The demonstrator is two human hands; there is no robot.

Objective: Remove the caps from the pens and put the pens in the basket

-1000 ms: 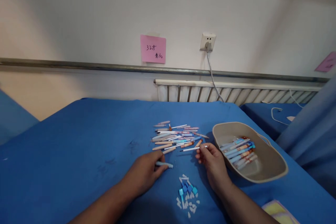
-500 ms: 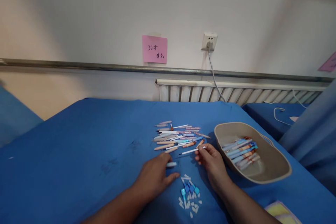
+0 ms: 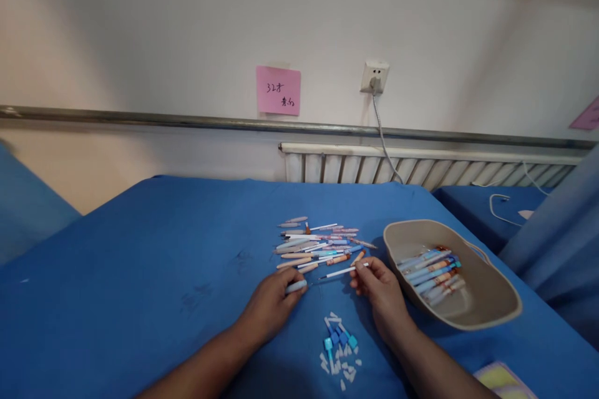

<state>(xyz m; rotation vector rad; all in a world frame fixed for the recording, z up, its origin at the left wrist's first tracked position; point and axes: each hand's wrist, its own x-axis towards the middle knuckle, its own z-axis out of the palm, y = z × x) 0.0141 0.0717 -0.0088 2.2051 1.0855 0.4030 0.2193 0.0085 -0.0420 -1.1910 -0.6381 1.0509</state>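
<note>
Between the thumb and fingers of my left hand (image 3: 274, 300) is a light blue pen barrel (image 3: 296, 287), its end pointing right. My right hand (image 3: 378, 285) pinches a white pen refill (image 3: 340, 272) near its rear end. The refill's dark tip points left toward the barrel, with a small gap between them. Just behind both hands lies a loose pile of pen parts (image 3: 313, 249): grey, peach and blue barrels and white refills. Nearer to me are several blue and teal pen pieces (image 3: 328, 345) and small white bits (image 3: 346, 371).
A beige basket (image 3: 491, 287) holding several assembled-looking pens (image 3: 430, 274) stands to the right. Blue cloth (image 3: 140, 299) covers the table. A yellow item (image 3: 503, 380) lies at the lower right. Behind are a radiator (image 3: 337, 165), a metal rail (image 3: 187, 120) and a plugged cord (image 3: 380, 124).
My left hand has closed its thumb onto the light blue barrel and turned it slightly. The right hand still holds the refill in almost the same place.
</note>
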